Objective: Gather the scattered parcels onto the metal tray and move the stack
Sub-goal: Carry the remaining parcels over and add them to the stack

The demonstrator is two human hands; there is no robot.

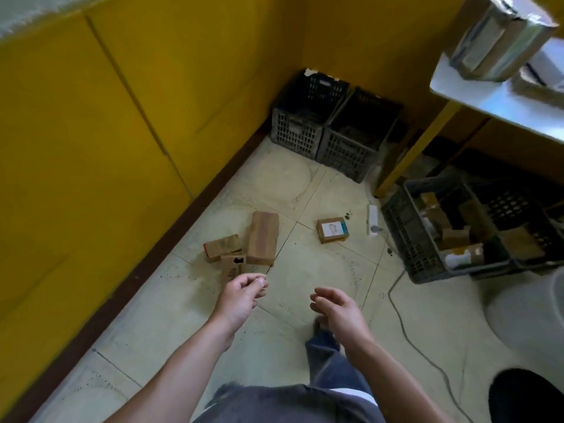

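The person stands over a tiled floor [171,315] with both arms held out in front. The left grip [244,296] hangs with fingers loosely curled, thumb near the fingertips, and holds nothing. The right grip [338,309] is just beside it, palm turned inward, fingers relaxed and slightly bent, also holding nothing.

4 parcels lie on the floor beyond the grips. Just ahead of the left grip, partly hidden behind its fingers, is a small printed parcel [233,266]. It touches a long brown parcel [263,238] further ahead and a short brown parcel [222,247] ahead and to the left; these 3 form 1 cluster near the yellow wall [91,132]. A labelled parcel [332,229] lies apart from them, well ahead of the right grip.

Ahead and to the right of the right grip stands a grey crate [409,233] with more cardboard boxes inside. A cable [397,312] trails over the floor just right of that grip. Far ahead, in the corner, a dark crate [305,129] touches a second dark crate [351,148]. High and to the right, a bench [500,99] with a shiny metal top carries a foil-wrapped package [500,35].
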